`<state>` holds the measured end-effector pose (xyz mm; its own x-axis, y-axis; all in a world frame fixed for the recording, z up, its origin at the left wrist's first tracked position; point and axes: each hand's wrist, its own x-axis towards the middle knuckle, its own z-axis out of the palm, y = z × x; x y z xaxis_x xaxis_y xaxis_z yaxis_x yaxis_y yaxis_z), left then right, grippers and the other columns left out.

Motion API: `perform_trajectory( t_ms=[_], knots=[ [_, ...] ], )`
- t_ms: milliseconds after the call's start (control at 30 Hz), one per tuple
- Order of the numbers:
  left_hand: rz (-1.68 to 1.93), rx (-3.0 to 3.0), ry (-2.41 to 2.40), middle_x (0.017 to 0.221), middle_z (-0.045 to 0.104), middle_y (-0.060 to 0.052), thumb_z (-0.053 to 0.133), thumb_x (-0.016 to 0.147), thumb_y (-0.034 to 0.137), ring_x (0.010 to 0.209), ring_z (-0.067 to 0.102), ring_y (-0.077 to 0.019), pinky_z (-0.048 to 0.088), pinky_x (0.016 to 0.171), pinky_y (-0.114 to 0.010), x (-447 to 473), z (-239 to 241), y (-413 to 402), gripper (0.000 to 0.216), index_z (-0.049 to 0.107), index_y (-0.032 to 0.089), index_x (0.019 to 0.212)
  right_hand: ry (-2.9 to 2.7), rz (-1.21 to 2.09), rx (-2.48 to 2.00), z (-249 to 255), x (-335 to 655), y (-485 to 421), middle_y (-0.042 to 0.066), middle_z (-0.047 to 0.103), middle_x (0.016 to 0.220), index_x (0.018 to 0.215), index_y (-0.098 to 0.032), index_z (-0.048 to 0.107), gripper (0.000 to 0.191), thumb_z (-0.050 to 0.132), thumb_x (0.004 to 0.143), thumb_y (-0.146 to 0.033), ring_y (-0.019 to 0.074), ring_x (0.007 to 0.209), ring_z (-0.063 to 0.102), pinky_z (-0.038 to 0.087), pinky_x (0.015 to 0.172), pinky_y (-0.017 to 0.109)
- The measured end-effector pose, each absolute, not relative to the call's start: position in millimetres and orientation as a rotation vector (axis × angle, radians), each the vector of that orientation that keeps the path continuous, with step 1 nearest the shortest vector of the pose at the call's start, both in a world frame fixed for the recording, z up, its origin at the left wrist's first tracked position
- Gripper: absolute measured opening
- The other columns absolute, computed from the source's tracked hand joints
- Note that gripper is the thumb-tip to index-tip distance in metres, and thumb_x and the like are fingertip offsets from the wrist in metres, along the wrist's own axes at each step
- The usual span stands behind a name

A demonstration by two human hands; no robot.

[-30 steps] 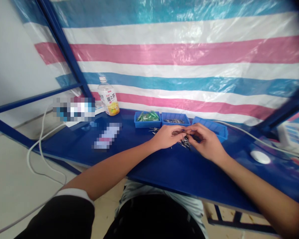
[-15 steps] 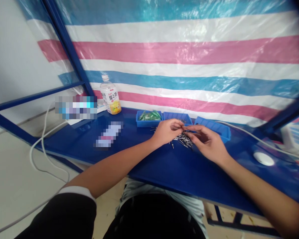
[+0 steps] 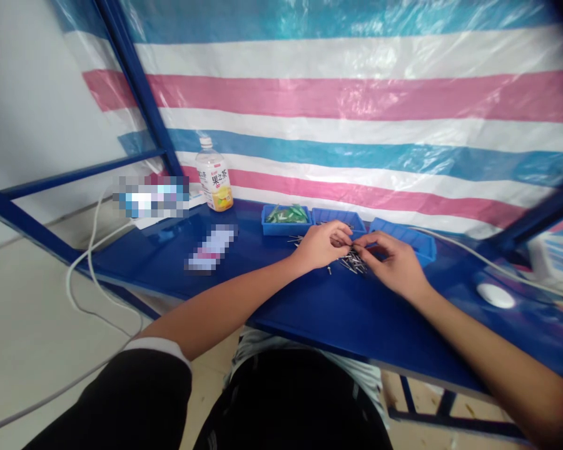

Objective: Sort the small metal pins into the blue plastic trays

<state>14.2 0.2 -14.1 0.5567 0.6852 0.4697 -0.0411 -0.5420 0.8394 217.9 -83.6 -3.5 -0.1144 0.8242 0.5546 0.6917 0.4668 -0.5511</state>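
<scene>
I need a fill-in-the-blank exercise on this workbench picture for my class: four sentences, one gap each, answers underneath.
1. The leftmost bin holds pieces coloured ____.
2. Loose metal pins lie on a table coloured ____.
3. Beyond the left hand and right hand, the blue bins number ____.
4. The bottle has a cap coloured ____.

Missing words: green; blue; three; white.

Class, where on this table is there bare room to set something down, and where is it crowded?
Bare: the table between the pins, both forearms and its near edge; also between the blurred item and green-filled tray. Crowded: around the pins, hemmed by left hand, right hand and trays.
</scene>
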Motion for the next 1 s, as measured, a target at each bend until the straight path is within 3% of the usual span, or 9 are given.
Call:
perform_trajectory(
  t_ms=[300,433,633,867,1000],
  knots=[
    [0.967,1.806,0.373,0.111,0.078,-0.013,0.077,0.088,0.009,0.1,0.078,-0.0177,0.061,0.096,-0.036,12,-8,-5,0.05,0.055,0.018,0.132,-1.736,0.429,-1.25,-13,223,-80,0.006,0.077,0.097,0.105,-0.024,0.066,0.025,0.078,0.091,-0.04,0.0222,0.083,0.075,0.063,0.075,0.034],
    [1.016,1.742,0.412,0.126,0.074,-0.016,0.081,0.087,0.012,0.098,0.078,-0.018,0.063,0.091,-0.034,13,-8,-4,0.065,0.05,0.019,0.143,-1.806,0.374,-1.211,-8,220,-83,0.003,0.072,0.09,0.123,-0.025,0.065,0.032,0.073,0.092,-0.032,0.02,0.077,0.07,0.062,0.072,0.033],
    [0.877,1.858,0.54,0.092,0.081,-0.01,0.068,0.101,0.029,0.074,0.077,-0.0161,0.063,0.074,-0.031,11,-9,-5,0.026,0.072,0.015,0.123,-1.736,0.209,-1.343,-1,220,-87,0.006,0.076,0.093,0.108,-0.024,0.077,0.02,0.071,0.094,-0.037,0.0222,0.08,0.072,0.061,0.067,0.033],
    [0.922,1.854,0.527,0.109,0.083,-0.013,0.073,0.097,0.024,0.103,0.08,-0.0229,0.064,0.097,-0.041,13,-11,-5,0.027,0.078,0.014,0.121,-1.768,0.239,-1.313,-3,224,-83,0.008,0.078,0.1,0.101,-0.024,0.08,0.027,0.075,0.094,-0.05,0.0244,0.088,0.074,0.063,0.074,0.037],
    [0.972,1.895,0.549,0.112,0.083,-0.012,0.076,0.093,0.021,0.106,0.08,-0.0228,0.063,0.103,-0.042,12,-10,-2,0.025,0.08,0.017,0.118,-1.766,0.34,-1.305,-11,226,-80,0.008,0.08,0.107,0.103,-0.024,0.08,0.029,0.077,0.093,-0.052,0.0269,0.097,0.076,0.065,0.086,0.043]
  ],
)
